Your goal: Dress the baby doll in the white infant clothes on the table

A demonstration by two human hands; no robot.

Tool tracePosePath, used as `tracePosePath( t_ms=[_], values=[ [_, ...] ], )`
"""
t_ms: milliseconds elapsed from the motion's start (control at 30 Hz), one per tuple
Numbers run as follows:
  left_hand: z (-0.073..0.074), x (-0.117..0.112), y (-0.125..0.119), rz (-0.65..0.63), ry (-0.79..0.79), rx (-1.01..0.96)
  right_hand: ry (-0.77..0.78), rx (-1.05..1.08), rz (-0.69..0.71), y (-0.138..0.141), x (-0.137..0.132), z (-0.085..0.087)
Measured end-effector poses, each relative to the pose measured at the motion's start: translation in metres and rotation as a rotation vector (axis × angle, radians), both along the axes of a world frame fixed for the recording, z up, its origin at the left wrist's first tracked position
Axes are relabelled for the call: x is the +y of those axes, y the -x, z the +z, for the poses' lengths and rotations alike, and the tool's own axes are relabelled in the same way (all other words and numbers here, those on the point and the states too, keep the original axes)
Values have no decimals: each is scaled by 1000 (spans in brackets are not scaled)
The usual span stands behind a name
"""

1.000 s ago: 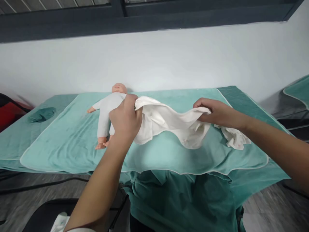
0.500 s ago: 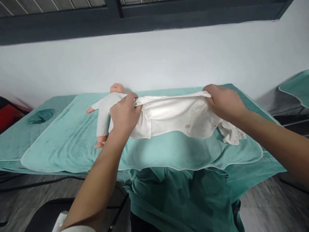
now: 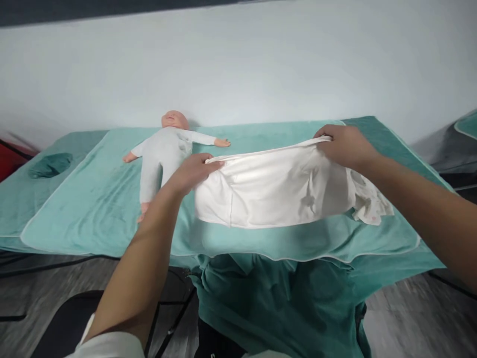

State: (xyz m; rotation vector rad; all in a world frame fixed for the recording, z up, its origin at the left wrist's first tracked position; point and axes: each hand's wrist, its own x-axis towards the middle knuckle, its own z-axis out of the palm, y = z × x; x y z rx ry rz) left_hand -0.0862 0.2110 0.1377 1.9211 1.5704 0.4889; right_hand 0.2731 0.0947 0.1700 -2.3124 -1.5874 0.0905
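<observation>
A white piece of baby clothing (image 3: 268,189) is stretched between my two hands above the green bed cover, its upper edge pulled nearly straight. My left hand (image 3: 196,171) pinches the left end of that edge. At the other end, my right hand (image 3: 343,144) grips the same edge between thumb and fingers. A patterned part of the garment (image 3: 372,201) hangs crumpled below my right wrist. To the left lies a baby doll (image 3: 166,146) on its back in a pale suit, arms spread; my left forearm partly covers one leg.
A light green cover (image 3: 93,214) lies over the massage bed, with a face hole (image 3: 52,165) at the left end. Behind it rises a white wall (image 3: 238,69). Darker green cloth (image 3: 276,303) hangs in front. A black chair (image 3: 67,323) stands at lower left.
The garment's lower edge hangs lower and straighter, and its cloth has spread out. Both hands keep their hold. The view has tilted down, and more of the doll, including its other arm, shows.
</observation>
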Motion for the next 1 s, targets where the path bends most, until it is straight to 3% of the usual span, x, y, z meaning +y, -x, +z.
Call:
tracePosePath(
  t_ms=[100,267,367,433,533,600,767,900,1000],
  values=[
    [-22,27,-13,-53,-103,142,150,-140,-18,-4,37,-20],
    [-60,55,-39,154,-199,241,215,-223,-5,11,84,-65],
    [-83,40,-55,158,-426,221,111,-208,221,42,86,-100],
    [-99,22,-66,-4,-570,169,53,-106,364,65,82,-125],
    [-118,1,-82,-204,-552,87,4,-5,387,84,77,-154],
    [-127,-2,-88,-231,-468,134,-1,13,297,84,78,-165],
    [-129,3,-91,-137,-399,306,11,35,-57,70,79,-167],
    [-118,-3,-92,-64,-422,378,-120,-11,-164,75,74,-163],
    [-115,-10,-94,-19,-433,426,-184,-17,-168,77,72,-164]
  ],
)
